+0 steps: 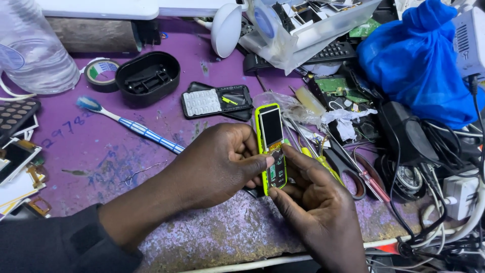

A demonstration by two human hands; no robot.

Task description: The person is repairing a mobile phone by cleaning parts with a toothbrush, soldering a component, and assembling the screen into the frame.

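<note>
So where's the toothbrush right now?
The blue-and-white striped toothbrush lies on the purple table, left of the left hand, below the black tape roll.

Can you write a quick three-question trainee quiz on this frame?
1. True or false: both hands hold the small yellow-green phone with its circuit board bared.
2. What lies left of the left hand? A) blue-and-white toothbrush B) hammer C) spoon
3. Which hand has fingers along the phone's right edge?

Key: 1 true; 2 A; 3 the right hand.
</note>
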